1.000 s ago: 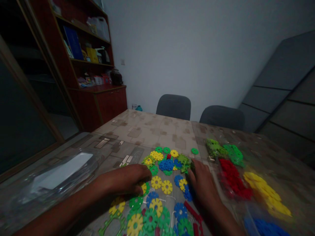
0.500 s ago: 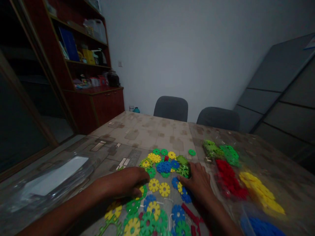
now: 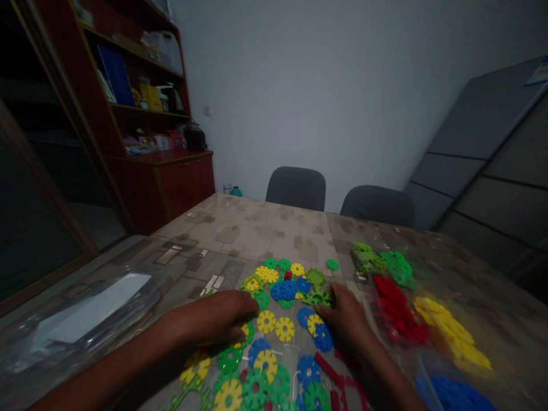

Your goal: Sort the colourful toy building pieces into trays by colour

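Many flat plastic gear-shaped pieces [image 3: 274, 325] in yellow, green, blue and red lie spread on the table [image 3: 257, 234] in front of me. My left hand [image 3: 214, 317] rests on the pieces at the left, fingers curled down over a yellow one. My right hand [image 3: 349, 319] lies on the pieces at the right, its fingertips touching a light green piece [image 3: 319, 297]. What its fingers hold, if anything, is hidden.
Sorted heaps sit on a clear sheet at the right: green pieces [image 3: 381, 262], red pieces [image 3: 396, 311], yellow pieces [image 3: 454, 334], blue pieces [image 3: 454, 394]. A clear plastic case [image 3: 85, 311] lies at the left. Two grey chairs [image 3: 295, 188] stand behind the table, a wooden shelf unit [image 3: 145, 114] at the left.
My right hand has slid a little left, toward the light green piece. My left hand has hardly moved. The view has shifted slightly.
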Demonstrator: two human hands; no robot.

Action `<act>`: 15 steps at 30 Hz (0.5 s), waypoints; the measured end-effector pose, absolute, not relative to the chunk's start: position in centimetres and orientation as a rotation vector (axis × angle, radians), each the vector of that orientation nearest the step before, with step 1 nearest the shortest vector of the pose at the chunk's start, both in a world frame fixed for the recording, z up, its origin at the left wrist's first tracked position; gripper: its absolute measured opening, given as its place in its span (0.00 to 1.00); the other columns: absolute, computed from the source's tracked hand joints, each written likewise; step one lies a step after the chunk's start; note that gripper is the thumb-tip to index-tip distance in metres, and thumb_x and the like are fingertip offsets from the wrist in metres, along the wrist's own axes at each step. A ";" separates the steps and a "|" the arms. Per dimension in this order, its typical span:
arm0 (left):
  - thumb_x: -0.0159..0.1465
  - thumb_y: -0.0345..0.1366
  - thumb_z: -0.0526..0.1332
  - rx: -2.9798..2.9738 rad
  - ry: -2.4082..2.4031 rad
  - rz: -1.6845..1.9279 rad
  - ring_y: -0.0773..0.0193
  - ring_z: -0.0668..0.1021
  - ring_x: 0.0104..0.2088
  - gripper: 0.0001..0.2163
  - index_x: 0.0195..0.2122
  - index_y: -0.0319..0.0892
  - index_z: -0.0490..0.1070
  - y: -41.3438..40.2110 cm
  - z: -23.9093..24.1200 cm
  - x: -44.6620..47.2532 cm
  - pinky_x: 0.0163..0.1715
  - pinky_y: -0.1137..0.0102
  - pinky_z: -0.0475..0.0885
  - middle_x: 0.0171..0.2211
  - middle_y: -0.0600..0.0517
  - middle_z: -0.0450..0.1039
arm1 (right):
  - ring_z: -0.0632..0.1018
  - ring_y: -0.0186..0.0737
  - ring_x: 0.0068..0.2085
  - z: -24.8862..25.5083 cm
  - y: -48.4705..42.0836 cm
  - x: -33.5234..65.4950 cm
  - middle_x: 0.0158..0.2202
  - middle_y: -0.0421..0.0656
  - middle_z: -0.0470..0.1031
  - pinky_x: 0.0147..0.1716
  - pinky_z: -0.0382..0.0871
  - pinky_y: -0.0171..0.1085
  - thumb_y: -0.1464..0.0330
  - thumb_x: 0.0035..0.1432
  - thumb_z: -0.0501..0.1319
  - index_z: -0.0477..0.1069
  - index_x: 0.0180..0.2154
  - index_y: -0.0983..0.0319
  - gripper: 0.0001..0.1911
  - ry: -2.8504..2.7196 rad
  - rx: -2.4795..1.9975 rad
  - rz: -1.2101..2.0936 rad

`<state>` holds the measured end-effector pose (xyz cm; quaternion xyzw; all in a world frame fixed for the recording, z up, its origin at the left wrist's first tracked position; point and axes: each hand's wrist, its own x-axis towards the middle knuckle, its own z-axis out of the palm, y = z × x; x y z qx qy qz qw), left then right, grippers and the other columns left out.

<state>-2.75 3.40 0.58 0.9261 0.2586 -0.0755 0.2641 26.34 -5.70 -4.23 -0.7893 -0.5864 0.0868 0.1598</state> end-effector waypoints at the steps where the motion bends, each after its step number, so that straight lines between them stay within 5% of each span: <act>1: 0.58 0.27 0.65 2.498 0.699 -0.199 0.51 0.77 0.46 0.09 0.39 0.44 0.69 3.4 0.6 -2.7 0.45 0.62 0.70 0.46 0.48 0.76 | 0.77 0.50 0.45 -4.2 -5.7 26.4 0.42 0.47 0.79 0.39 0.63 0.39 0.67 0.57 0.62 0.71 0.40 0.61 0.08 -1.677 -2.236 0.257; 15: 0.58 0.28 0.64 2.445 0.684 -0.229 0.53 0.76 0.41 0.09 0.38 0.43 0.69 3.6 0.8 -2.8 0.37 0.65 0.67 0.42 0.47 0.74 | 0.76 0.47 0.32 -3.8 -5.3 27.0 0.28 0.41 0.76 0.30 0.61 0.38 0.61 0.54 0.56 0.63 0.32 0.56 0.07 -1.572 -1.940 0.399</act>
